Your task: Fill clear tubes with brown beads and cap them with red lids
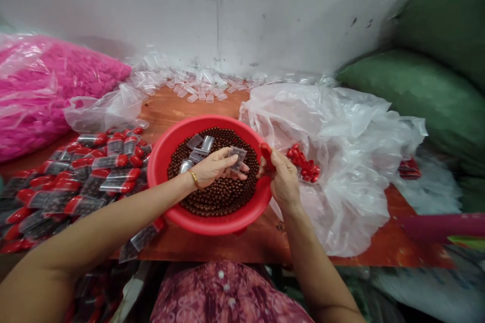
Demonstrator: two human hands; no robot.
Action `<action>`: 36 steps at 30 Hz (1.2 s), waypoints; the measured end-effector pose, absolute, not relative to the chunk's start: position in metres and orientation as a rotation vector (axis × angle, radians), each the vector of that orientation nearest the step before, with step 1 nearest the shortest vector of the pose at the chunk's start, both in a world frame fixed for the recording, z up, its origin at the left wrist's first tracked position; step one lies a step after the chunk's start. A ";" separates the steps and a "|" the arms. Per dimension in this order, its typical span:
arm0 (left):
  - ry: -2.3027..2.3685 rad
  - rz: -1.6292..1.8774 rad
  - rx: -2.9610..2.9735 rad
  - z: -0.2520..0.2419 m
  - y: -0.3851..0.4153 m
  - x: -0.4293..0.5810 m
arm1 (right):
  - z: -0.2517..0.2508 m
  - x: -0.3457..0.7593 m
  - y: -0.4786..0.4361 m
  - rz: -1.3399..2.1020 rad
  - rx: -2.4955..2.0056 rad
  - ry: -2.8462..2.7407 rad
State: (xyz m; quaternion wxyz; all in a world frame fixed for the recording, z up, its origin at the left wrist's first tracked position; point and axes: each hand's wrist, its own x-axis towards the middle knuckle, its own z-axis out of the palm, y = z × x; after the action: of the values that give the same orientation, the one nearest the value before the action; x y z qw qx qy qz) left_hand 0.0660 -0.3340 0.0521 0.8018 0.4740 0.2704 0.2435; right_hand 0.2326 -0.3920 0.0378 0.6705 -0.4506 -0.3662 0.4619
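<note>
A red basin point(166, 151) full of small brown beads point(223, 197) stands on the wooden table in front of me. My left hand point(214, 167) hovers over the beads, fingers closed on a small clear plastic tube point(237, 157). A gold bracelet circles that wrist. My right hand point(282, 176) is at the basin's right rim, pinching a red cap point(267, 154). A few empty clear tubes point(200, 145) lie on the beads at the back of the basin.
Left of the basin lies a heap of filled tubes with red caps point(87, 171). To the right, a crumpled clear bag point(341, 161) holds loose red caps point(305, 164). Empty tubes point(200, 88) line the wall, with a pink bag point(41, 91) far left and green sacks point(424, 91) right.
</note>
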 end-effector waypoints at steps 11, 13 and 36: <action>0.472 0.587 1.160 0.053 -0.325 0.065 | 0.041 0.224 -0.392 0.898 -1.103 -1.089; 0.475 0.570 1.161 0.053 -0.325 0.065 | 0.042 0.222 -0.391 0.885 -1.101 -1.086; 0.555 0.514 1.485 0.056 -0.337 0.070 | 0.038 0.228 -0.392 0.493 -1.163 -1.561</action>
State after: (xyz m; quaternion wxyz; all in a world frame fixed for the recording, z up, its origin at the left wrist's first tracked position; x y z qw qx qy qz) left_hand 0.0703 -0.3373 0.0556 0.6724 0.6596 0.2464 0.2284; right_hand 0.2282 -0.3919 0.0381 0.5368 -0.4886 -0.6559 0.2071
